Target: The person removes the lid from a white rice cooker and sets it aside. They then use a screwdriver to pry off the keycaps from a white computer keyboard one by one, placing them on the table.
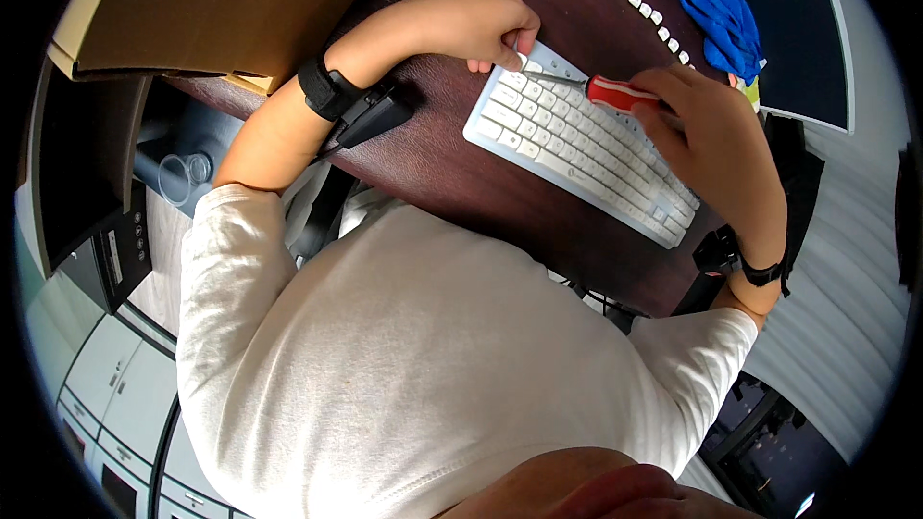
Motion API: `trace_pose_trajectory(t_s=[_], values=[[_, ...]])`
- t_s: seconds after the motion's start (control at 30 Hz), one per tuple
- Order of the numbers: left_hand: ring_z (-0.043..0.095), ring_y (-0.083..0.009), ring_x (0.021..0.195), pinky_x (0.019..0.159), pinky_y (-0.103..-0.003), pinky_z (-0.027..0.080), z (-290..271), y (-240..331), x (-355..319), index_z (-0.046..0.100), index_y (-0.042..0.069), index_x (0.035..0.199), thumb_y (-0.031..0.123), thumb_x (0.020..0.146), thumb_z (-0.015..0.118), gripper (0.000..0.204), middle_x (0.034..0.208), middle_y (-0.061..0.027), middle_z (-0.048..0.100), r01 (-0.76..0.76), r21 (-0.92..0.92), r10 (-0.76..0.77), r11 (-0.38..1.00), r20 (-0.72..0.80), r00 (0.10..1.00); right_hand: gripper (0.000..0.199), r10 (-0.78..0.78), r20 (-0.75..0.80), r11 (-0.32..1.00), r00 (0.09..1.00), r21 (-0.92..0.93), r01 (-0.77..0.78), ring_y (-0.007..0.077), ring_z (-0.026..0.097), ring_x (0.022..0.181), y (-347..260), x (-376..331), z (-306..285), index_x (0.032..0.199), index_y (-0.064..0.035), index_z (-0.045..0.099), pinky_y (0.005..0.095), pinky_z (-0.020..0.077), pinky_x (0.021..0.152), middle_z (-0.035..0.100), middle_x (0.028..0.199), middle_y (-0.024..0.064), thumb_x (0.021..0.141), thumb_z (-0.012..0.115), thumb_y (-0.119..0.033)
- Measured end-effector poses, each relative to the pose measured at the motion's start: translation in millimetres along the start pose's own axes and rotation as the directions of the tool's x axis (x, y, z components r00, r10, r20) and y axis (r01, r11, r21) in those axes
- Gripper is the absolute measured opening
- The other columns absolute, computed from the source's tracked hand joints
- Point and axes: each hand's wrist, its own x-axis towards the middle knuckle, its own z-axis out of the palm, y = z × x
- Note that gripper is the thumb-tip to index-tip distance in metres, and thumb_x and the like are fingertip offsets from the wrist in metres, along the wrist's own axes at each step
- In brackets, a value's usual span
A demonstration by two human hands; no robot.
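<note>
A white keyboard (567,149) lies slanted on the dark desk, most of its keycaps in place. Along its far edge, part of the top row shows without keycaps. My right hand (707,125) is closed round the red handle of a screwdriver (612,92). The metal shaft points left, and its tip reaches the keys at the keyboard's far left corner. There my left hand (490,29) has its fingers curled round the corner, with the thumb close to the screwdriver's tip. Whether a keycap sits between those fingers is hidden.
Several loose white keycaps (635,0) stand in a row on the desk (433,163) beyond the keyboard. A blue cloth (716,14) lies at the far right beside a monitor (798,29). An open cardboard box (221,10) stands at far left; a clear cup (197,168) is below it.
</note>
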Motion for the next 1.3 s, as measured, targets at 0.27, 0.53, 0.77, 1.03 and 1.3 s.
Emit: trace_pose_trajectory(t_s=[0.27, 0.53, 0.77, 1.03, 1.3], values=[[0.056, -0.0101, 0.055, 0.051, -0.026, 0.046, 1, 3, 0, 0.059, -0.002, 0.091, 0.009, 0.088, 0.065, 0.013, 0.068, -0.0049, 0.059, -0.004, 0.012, 0.004, 1.0, 0.0, 1.0, 0.018, -0.067, 0.12, 0.975, 0.991, -0.203, 0.09, 0.0241, 0.063, 0.066, -15, 16, -13, 0.1, -0.0057, 0.068, 0.0331, 0.0477, 0.059, 0.063, 0.084, 0.0084, 0.086, 0.064, -0.015], [0.056, -0.0112, 0.055, 0.05, -0.027, 0.046, 3, 2, -3, 0.058, -0.001, 0.09, 0.009, 0.088, 0.064, 0.011, 0.066, -0.0048, 0.059, 0.008, 0.05, -0.006, 0.999, -0.032, 0.999, 0.019, -0.004, 0.012, 0.999, 1.0, 0.037, 0.004, 0.0271, 0.064, 0.068, 0, -1, -7, 0.1, -0.0054, 0.068, 0.0351, 0.0496, 0.06, 0.064, 0.084, 0.0094, 0.086, 0.065, -0.019], [0.057, -0.0145, 0.055, 0.052, -0.031, 0.045, 7, 5, 0, 0.057, -0.001, 0.087, 0.008, 0.088, 0.064, 0.012, 0.064, -0.0086, 0.058, -0.109, 0.18, 0.124, 0.978, -0.072, 0.99, 0.02, 0.304, -0.111, 0.902, 0.946, 0.355, -0.248, 0.0259, 0.064, 0.074, 53, -72, 33, 0.104, 0.0004, 0.065, 0.0314, 0.0488, 0.065, 0.067, 0.094, 0.0146, 0.088, 0.064, -0.011], [0.058, -0.0159, 0.059, 0.057, -0.03, 0.046, 13, 3, 3, 0.058, -0.002, 0.093, 0.006, 0.09, 0.061, 0.009, 0.07, -0.0096, 0.061, -0.14, 0.274, 0.195, 0.951, -0.184, 0.963, 0.026, 0.882, -0.108, 0.313, 0.459, 0.863, -0.396, 0.0054, 0.054, 0.072, 111, -239, 147, 0.116, -0.0029, 0.065, 0.0204, 0.0445, 0.064, 0.063, 0.088, -0.0015, 0.098, 0.056, -0.021], [0.051, -0.0042, 0.058, 0.048, -0.02, 0.041, 3, 11, 15, 0.06, 0.003, 0.094, 0.011, 0.094, 0.06, 0.008, 0.071, 0.0017, 0.057, 0.125, 0.11, -0.113, 0.986, -0.103, 0.988, 0.026, 0.912, -0.373, 0.397, 0.17, 0.699, -0.595, 0.0154, 0.061, 0.087, 132, -343, 256, 0.114, -0.0001, 0.063, 0.0284, 0.0472, 0.08, 0.067, 0.094, 0.0082, 0.096, 0.058, -0.019]])
